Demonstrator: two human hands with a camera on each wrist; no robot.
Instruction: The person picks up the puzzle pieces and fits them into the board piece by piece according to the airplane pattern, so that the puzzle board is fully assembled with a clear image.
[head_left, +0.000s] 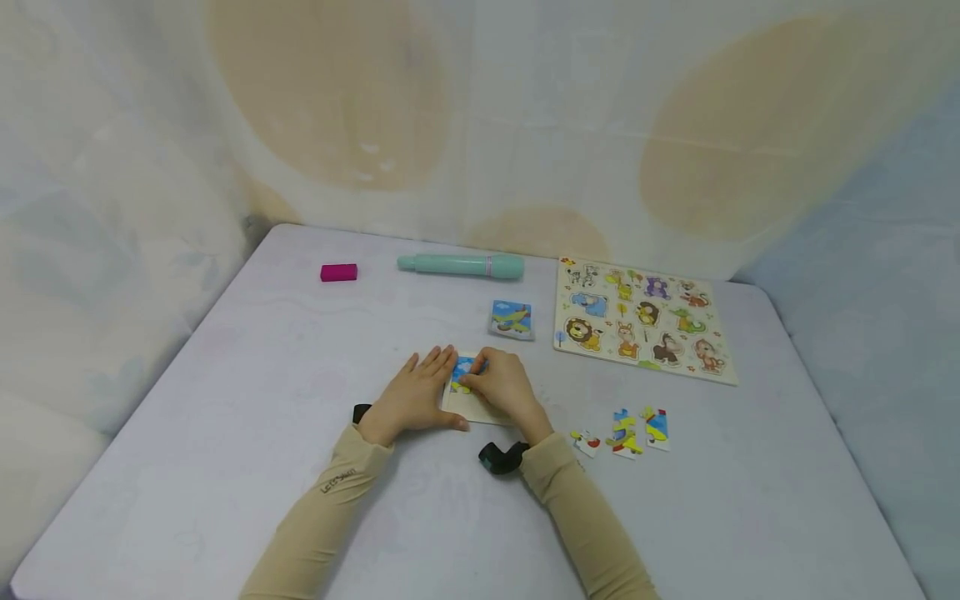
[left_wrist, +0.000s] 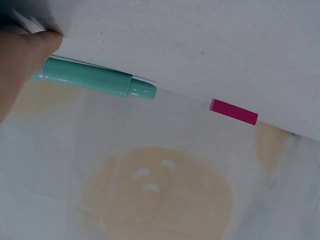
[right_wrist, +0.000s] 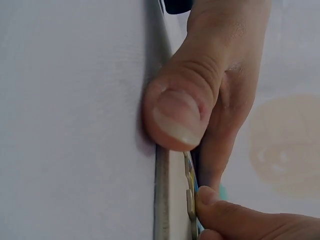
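A small wooden puzzle tray (head_left: 471, 407) lies on the table, with blue-and-yellow picture pieces (head_left: 460, 375) in its upper left part. My left hand (head_left: 417, 395) rests along the tray's left side, fingers straight, thumb stretched along the near edge. In the right wrist view, the left thumb (right_wrist: 175, 112) is large against the tray's edge. My right hand (head_left: 504, 385) reaches over the tray's right side, curled thumb and finger pinching a puzzle piece (right_wrist: 195, 200) at the picture; its outline is mostly hidden. Part of the left hand (left_wrist: 22, 60) shows in the left wrist view.
Loose puzzle pieces (head_left: 623, 433) lie right of the right forearm. Behind the tray sits a small airplane-picture puzzle (head_left: 512, 319). An animal puzzle board (head_left: 637, 358) is at the back right; a mint-green tube (head_left: 457, 266) and a magenta block (head_left: 339, 272) lie along the back.
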